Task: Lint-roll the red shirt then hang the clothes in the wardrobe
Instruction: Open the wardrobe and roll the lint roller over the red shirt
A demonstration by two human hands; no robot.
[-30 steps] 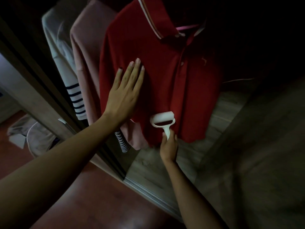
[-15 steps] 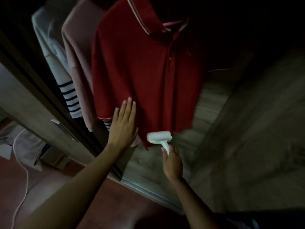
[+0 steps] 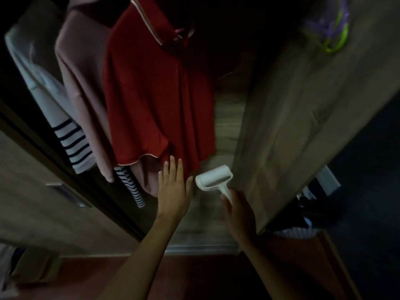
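Note:
The red polo shirt [image 3: 155, 94] hangs on a hanger inside the dim wardrobe. My left hand [image 3: 173, 189] lies flat with straight fingers against the shirt's bottom hem. My right hand [image 3: 238, 213] grips the handle of the white lint roller [image 3: 214, 177]. The roller head sits just below and to the right of the hem, clear of the fabric.
A pink garment [image 3: 82, 83] and a white top with navy striped cuffs [image 3: 71, 144] hang left of the red shirt. The open wooden wardrobe door [image 3: 303, 105] stands close on the right, with a green hanger [image 3: 337, 40] near its top. The wardrobe floor [image 3: 225, 126] shows below.
Both hands have slid down the shirt, the left from chest height to the hem. The roller has run off the bottom edge. The view has swung right, bringing the door in.

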